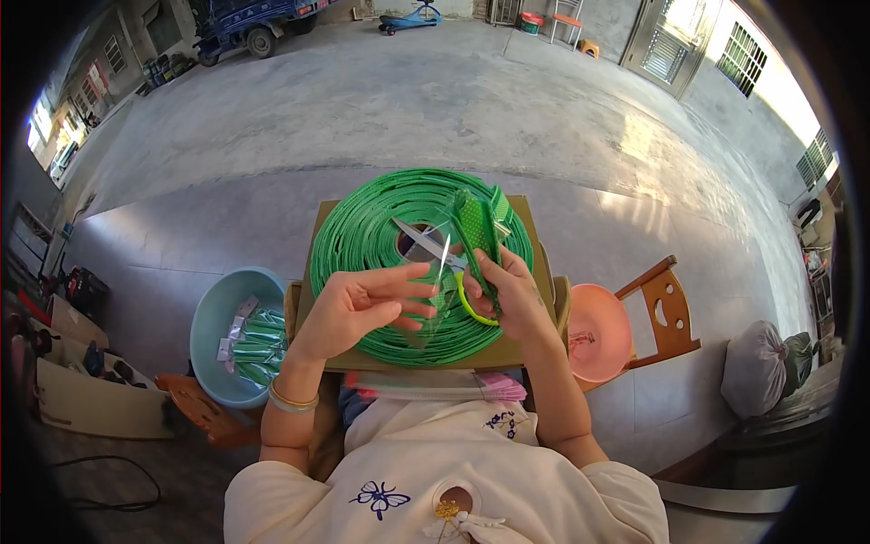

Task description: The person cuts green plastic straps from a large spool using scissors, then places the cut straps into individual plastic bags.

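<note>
While the right hand [515, 299] grasps a dotted green bundle [474, 227] at frame centre, scissors [449, 257] beside it gape near the left hand [349, 313], loose, fingers spread; a slip could nick fingertips or the green strip coil [362, 245] below. Coil reaches brown stand's [518, 207] edges; blue basin [216, 299] lower left, pink basin [609, 313] right, concrete floor [362, 109] spreading above.

No wording, brand, number or sign is reading clearly in this view. At eleven o'clock, the blue cargo vehicle [243, 25] is carrying pale side markings, too small for deciphering. At ten o'clock, the red panel [98, 78] on the wall is showing nothing legible. At eight o'clock, the green packets [258, 344] are bearing white strips, any print remaining unreadable.
</note>
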The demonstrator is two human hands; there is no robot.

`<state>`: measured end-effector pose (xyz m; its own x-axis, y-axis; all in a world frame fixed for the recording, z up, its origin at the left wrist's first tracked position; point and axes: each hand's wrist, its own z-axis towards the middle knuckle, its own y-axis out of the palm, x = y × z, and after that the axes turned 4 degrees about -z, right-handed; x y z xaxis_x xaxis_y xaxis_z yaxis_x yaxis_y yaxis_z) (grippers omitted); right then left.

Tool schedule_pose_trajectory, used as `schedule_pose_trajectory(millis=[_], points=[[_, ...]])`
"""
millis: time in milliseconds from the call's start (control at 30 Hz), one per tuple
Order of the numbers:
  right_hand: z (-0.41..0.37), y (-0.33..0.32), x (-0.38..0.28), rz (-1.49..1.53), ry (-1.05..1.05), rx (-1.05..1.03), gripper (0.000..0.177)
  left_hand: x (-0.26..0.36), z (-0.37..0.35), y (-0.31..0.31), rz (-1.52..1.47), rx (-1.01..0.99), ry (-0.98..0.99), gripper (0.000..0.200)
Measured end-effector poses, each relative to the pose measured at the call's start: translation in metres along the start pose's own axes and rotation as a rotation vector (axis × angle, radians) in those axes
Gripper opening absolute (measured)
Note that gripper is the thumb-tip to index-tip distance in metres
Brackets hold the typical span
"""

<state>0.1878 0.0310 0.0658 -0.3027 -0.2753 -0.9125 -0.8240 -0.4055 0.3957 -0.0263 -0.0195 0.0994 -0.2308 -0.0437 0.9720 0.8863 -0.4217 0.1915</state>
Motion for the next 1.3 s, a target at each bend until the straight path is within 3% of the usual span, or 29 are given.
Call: schedule_pose_trajectory(millis=[33, 233, 333, 400, 533, 633, 733, 833, 867, 967, 1067, 1133, 1200, 1267, 1300], points=[[0.000, -0.003, -0.001, 0.000, -0.019, 0.003, 0.022, -0.003, -0.001, -0.003, -0.003, -0.072, -0.007, 0.047], [-0.001, 0.004, -0.002, -0.025, -0.087, 0.076, 0.025, -0.011, 0.000, -0.004, 0.125, 0.017, 0.046, 0.039], [-0.001, 0.005, 0.000, 0.020, -0.088, 0.123, 0.027, -0.007, 0.000, 0.007, 0.116, 0.183, 0.050, 0.035], [-0.001, 0.008, -0.002, 0.043, -0.061, 0.181, 0.027, -0.014, 0.004, 0.008, 0.280, 0.364, 0.093, 0.031], [-0.013, 0.016, -0.010, -0.229, 0.138, -0.116, 0.027, -0.040, 0.018, -0.011, 0.636, 0.623, 0.371, 0.029], [-0.015, 0.027, 0.001, -0.365, 0.230, -0.267, 0.028, -0.036, 0.017, -0.009, 0.861, 0.751, 0.409, 0.030], [-0.007, 0.030, 0.021, -0.447, 0.216, -0.288, 0.028, -0.053, 0.026, -0.012, 0.567, 0.757, 0.582, 0.032], [-0.002, 0.035, 0.030, -0.497, 0.204, -0.189, 0.029, -0.048, 0.013, -0.009, 0.959, 0.639, 0.356, 0.043], [-0.001, 0.036, 0.031, -0.485, 0.213, -0.150, 0.029, -0.054, 0.015, -0.009, 1.047, 0.654, 0.454, 0.044], [0.005, 0.032, 0.032, 0.113, 0.305, -0.124, 0.026, -0.071, 0.024, -0.001, 1.255, 0.667, 0.668, 0.056], [0.002, 0.036, 0.032, 0.274, 0.284, -0.111, 0.024, -0.077, 0.016, 0.008, 1.017, 0.564, 0.452, 0.065], [0.001, 0.031, 0.030, 0.288, 0.382, -0.247, 0.024, -0.068, 0.016, 0.010, 0.887, 0.515, 0.421, 0.065], [0.002, 0.021, 0.030, 0.348, 0.475, -0.405, 0.024, -0.060, 0.020, -0.004, 0.866, 0.344, 0.502, 0.062], [0.007, 0.010, 0.034, 0.451, 0.567, -0.589, 0.024, -0.046, 0.015, 0.000, 0.721, 0.301, 0.381, 0.050], [0.007, 0.012, 0.032, 0.351, 0.494, -0.474, 0.024, -0.036, 0.010, -0.004, 0.722, 0.231, 0.304, 0.049]])
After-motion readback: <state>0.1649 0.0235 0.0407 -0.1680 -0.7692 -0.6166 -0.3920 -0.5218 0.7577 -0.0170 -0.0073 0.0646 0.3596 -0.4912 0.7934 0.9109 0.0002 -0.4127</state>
